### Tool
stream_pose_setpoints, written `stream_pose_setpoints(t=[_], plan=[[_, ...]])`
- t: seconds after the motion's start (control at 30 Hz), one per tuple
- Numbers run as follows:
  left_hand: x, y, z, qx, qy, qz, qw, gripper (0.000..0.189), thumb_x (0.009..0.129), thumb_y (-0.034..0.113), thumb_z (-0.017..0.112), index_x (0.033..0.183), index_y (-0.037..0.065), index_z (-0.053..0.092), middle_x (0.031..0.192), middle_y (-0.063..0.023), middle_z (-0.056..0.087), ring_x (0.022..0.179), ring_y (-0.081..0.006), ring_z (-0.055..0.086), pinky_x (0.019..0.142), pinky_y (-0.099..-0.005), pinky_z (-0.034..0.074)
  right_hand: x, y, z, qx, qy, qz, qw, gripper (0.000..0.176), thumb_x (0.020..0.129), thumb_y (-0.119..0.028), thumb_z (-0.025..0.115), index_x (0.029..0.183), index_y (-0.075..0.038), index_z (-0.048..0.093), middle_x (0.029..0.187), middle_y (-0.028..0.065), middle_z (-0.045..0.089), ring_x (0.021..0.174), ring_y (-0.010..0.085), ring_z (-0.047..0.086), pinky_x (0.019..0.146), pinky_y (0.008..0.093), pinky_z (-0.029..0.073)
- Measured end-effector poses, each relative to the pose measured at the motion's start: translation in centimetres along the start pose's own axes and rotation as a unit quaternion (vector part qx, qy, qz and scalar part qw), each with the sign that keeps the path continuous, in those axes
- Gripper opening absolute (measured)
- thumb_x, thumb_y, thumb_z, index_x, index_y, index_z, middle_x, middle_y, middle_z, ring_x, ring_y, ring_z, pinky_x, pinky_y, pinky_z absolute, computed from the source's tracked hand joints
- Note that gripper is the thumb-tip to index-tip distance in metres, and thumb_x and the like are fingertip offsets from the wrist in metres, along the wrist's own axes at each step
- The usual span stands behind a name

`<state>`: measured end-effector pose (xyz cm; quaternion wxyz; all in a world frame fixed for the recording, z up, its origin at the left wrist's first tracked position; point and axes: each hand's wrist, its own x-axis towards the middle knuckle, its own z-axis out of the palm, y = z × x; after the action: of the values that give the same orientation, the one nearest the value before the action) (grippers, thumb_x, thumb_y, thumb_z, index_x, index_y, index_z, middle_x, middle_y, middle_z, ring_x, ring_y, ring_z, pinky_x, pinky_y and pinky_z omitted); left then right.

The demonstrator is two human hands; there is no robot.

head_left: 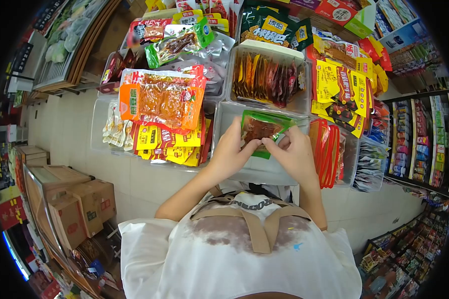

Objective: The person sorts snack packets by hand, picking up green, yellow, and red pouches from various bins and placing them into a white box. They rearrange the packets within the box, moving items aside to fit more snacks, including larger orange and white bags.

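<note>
Two hands on one packet here: my feed shows the left hand point(232, 152) and the right hand point(297, 154) both pinching a green-edged snack packet point(262, 128) by its lower edge, fingers closed on it from either side. The packet is held tilted over the far part of a clear plastic bin point(257, 174), which looks mostly bare under the hands. Just left of that bin sits a pile of yellow packets point(169, 142) with big orange packets point(162, 99) on top. Behind it, dark red and orange sachets point(267, 74) stand on edge in their own tub. Red-rimmed packets point(327, 149) stand in a row at the bin's right edge. Cardboard boxes point(80, 204) sit on the floor, far left.
</note>
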<state>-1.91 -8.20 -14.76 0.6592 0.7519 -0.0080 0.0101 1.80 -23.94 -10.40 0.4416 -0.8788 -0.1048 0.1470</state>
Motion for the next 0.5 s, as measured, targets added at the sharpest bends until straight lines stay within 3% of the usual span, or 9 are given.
stream_pose_setpoints(t=[0.07,0.1,0.17,0.27,0.5], plan=[[-0.4,-0.4,-0.1,0.035,0.015,0.001,0.999,0.035,0.079,0.004,0.060,0.108,0.000,0.041,0.097,-0.0172,0.058,0.091,-0.0310,0.059,0.077,-0.0351,0.046,-0.1,-0.4,0.5,0.001,0.021,-0.029,0.999,0.035,0.072,-0.016,0.070,0.097,0.002,0.054,0.070,0.0122,0.063,0.059,0.0207,0.063,0.054,0.0302,0.046],[-0.5,-0.9,-0.2,0.109,0.026,0.045,0.993,0.038,0.077,0.002,0.060,0.109,0.000,0.041,0.099,-0.0184,0.056,0.093,-0.0334,0.057,0.078,-0.0366,0.045,0.0,-0.2,0.8,0.001,0.018,-0.032,0.999,0.035,0.072,-0.016,0.070,0.097,0.002,0.054,0.070,0.0122,0.063,0.059,0.0207,0.063,0.054,0.0302,0.046],[-0.7,-1.1,-0.6,0.183,0.038,0.088,0.978,0.041,0.075,0.001,0.061,0.110,0.000,0.040,0.100,-0.0196,0.055,0.094,-0.0357,0.055,0.079,-0.0381,0.045,0.4,0.5,1.8,0.075,0.068,-0.167,0.981,0.028,0.071,-0.007,0.067,0.096,0.000,0.055,0.082,0.0142,0.064,0.075,0.0255,0.065,0.064,0.0313,0.048],[-1.6,-0.3,-1.2,0.153,0.038,0.069,0.985,0.046,0.072,0.000,0.061,0.113,-0.001,0.040,0.107,-0.0219,0.051,0.100,-0.0377,0.051,0.084,-0.0389,0.042,-0.3,0.1,2.3,0.057,0.042,-0.101,0.992,0.030,0.068,0.001,0.064,0.097,-0.002,0.054,0.090,0.0145,0.064,0.087,0.0297,0.063,0.071,0.0323,0.048],[-3.2,0.3,-2.8,0.238,0.065,0.143,0.959,0.062,0.070,0.000,0.060,0.127,-0.001,0.036,0.125,-0.0223,0.042,0.117,-0.0371,0.042,0.096,-0.0400,0.035,0.9,1.1,4.2,0.011,0.029,-0.120,0.992,0.034,0.065,0.007,0.058,0.097,-0.004,0.052,0.094,0.0173,0.062,0.090,0.0356,0.059,0.071,0.0381,0.047]])
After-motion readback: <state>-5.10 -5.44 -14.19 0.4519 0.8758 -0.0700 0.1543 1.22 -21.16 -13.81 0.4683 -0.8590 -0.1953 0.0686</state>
